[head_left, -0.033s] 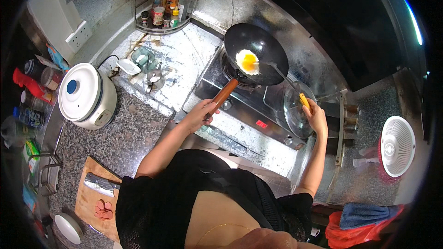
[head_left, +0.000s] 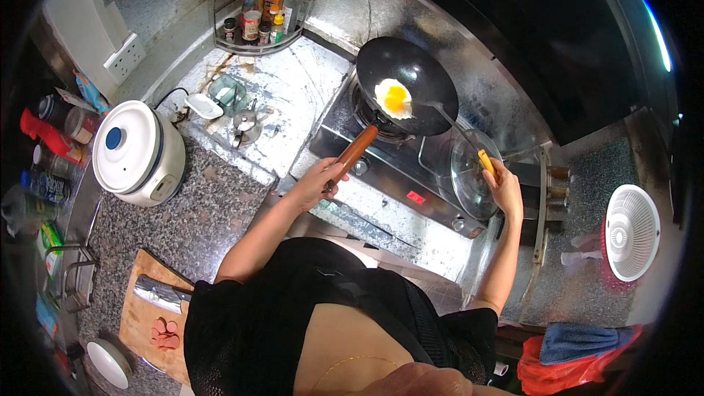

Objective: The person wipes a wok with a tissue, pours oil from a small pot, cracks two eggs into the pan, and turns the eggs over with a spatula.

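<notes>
My left hand [head_left: 320, 184] is wrapped round the brown wooden handle of a black wok [head_left: 374, 59], which sits tilted over the burner. In the wok lies a fried egg [head_left: 405, 108] with a white rim and bright yellow yolk. My right hand [head_left: 506, 189] grips the yellow handle of a metal spatula [head_left: 456, 126]. The spatula's blade rests inside the wok at the egg's right edge; whether it touches the egg I cannot tell. Beside the wok, a glass lid [head_left: 469, 183] lies on the right part of the gas stove [head_left: 389, 189], partly behind the spatula.
A white electric cooker [head_left: 132, 147] stands on the left counter. Nearer, a cutting board [head_left: 136, 323] carries a cleaver [head_left: 158, 294] and sliced sausage [head_left: 165, 334], with a white bowl [head_left: 108, 363] beside it. A spice rack [head_left: 258, 49] fills the back corner. At right is a white colander [head_left: 632, 235].
The spatula and my right hand have shifted slightly to the right, drawing the blade back from the egg's middle to its edge. My left hand and the wok look unmoved.
</notes>
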Motion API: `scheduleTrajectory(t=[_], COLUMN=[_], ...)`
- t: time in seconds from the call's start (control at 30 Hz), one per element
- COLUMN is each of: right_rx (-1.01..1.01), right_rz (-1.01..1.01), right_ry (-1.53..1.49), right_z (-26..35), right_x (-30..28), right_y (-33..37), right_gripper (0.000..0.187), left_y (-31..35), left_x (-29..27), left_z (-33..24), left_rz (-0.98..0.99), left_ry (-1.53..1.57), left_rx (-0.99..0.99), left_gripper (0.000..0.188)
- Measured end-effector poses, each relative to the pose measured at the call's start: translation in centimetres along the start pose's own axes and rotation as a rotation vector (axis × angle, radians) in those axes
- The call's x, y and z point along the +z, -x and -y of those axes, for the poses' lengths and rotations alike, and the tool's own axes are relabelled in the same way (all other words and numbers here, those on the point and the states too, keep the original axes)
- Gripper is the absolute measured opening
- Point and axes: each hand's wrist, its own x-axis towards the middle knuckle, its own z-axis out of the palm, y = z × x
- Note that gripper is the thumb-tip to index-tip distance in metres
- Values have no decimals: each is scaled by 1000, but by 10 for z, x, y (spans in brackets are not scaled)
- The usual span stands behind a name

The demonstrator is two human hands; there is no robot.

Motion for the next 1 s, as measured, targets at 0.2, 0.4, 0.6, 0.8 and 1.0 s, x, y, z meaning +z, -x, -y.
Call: scheduleTrajectory(t=[0.2,0.4,0.6,0.8,1.0], right_rx=[59,35,48,-24,-1], right_rz=[-31,-82,-59,-88,-104], right_ry=[263,245,162,105,23], right_z=[0,-8,12,3,-6], right_x=[-6,10,9,8,10], right_y=[1,-13,-15,-4,5], right_gripper=[32,32,30,31,32], left_y=[-1,-2,-8,-13,-26], left_x=[0,-1,-4,18,-2], left_z=[1,1,-16,-30,-4], left_rz=[5,16,58,-39,-174], left_ry=[9,-5,-224,-680,-865], left_rx=[4,-3,-65,13,256], left_gripper=[36,36,48,39,31])
